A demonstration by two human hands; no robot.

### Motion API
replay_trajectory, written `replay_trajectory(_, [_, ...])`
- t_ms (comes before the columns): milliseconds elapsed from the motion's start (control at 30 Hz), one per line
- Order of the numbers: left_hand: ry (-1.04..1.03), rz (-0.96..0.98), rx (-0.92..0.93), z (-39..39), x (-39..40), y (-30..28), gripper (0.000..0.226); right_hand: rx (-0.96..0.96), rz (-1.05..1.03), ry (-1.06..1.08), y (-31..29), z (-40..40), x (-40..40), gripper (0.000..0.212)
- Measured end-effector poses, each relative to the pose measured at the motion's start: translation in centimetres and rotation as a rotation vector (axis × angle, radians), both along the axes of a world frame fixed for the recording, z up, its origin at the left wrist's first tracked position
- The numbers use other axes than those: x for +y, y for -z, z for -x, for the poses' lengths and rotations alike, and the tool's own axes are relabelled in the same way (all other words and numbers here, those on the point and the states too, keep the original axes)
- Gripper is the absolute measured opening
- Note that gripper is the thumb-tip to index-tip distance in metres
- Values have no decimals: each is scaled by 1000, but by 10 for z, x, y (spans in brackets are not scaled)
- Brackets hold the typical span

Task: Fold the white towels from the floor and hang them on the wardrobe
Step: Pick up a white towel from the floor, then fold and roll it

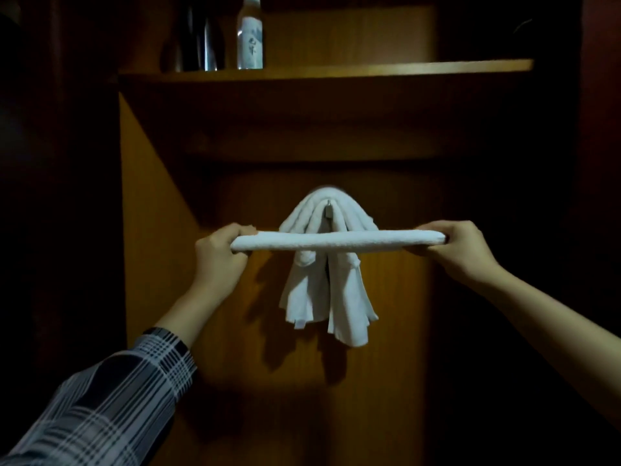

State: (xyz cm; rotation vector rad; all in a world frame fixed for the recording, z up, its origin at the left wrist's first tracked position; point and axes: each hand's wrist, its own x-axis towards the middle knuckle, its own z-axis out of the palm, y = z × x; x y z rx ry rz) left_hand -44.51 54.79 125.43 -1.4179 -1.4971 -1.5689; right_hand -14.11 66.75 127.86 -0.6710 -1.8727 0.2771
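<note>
A folded white towel [336, 242] stretches level between my two hands, seen edge-on as a long flat strip. My left hand [218, 253] grips its left end and my right hand [460, 250] grips its right end. Just behind it, other white towels [327, 290] hang draped over a small metal hook [328, 205] on the wardrobe's wooden back panel [235, 331]. The held towel crosses in front of those hanging towels, a little below the hook.
A wooden shelf [369, 68] runs across above the hook, carrying a clear labelled bottle [250, 35] and dark bottles [201, 38] at its left. Dark wardrobe sides close in at left and right.
</note>
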Motion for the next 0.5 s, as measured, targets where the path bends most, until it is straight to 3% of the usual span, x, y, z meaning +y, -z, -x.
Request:
replay_trajectory(133, [-6,-87,61,6,44,-45,44,34,-66,23,-38,6,52,31])
replay_trajectory(500, [27,-82,58,49,155,-128,39,158,-139,2,-115,52,169,14])
